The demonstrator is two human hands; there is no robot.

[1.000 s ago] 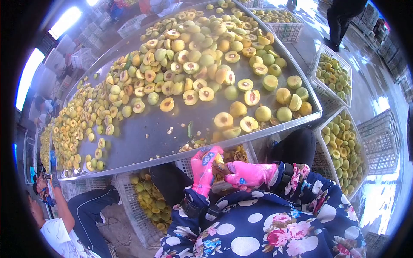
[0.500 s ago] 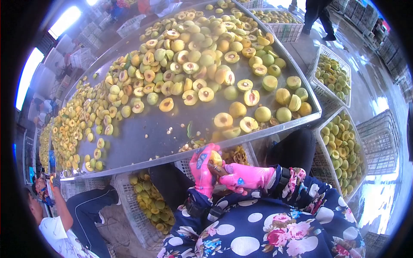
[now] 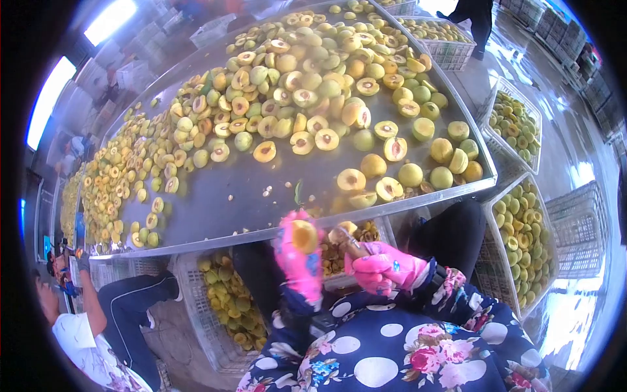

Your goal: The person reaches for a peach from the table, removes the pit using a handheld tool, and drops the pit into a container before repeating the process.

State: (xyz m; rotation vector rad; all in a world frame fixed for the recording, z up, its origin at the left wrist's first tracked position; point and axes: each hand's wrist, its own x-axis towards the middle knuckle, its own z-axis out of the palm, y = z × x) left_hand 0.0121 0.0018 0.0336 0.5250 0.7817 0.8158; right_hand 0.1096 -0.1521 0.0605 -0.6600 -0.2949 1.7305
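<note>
My left hand (image 3: 300,261), in a pink patterned glove, is raised at the table's front edge with a yellow fruit half (image 3: 304,236) held against its palm and fingers. Just right of it, my right hand (image 3: 385,266), also gloved in pink, grips a small brownish tool (image 3: 353,246). Another fruit piece (image 3: 342,231) is at the tool's tip. Behind both hands, the metal table (image 3: 241,189) carries a large heap of halved and whole yellow-green fruit (image 3: 281,98). Below the edge, partly hidden by my hands, a crate (image 3: 384,243) holds cut fruit.
Fruit-filled crates stand at the right (image 3: 522,242), farther back (image 3: 516,127) and at lower left (image 3: 228,307). An empty-looking crate (image 3: 578,222) is at far right. A co-worker (image 3: 98,326) sits at the left; another person's dark legs (image 3: 475,23) show at the top right.
My hands have moved apart. The left has lifted slightly with a fruit half now showing in it, while the right has shifted a little right with the tool. The view has shifted slightly.
</note>
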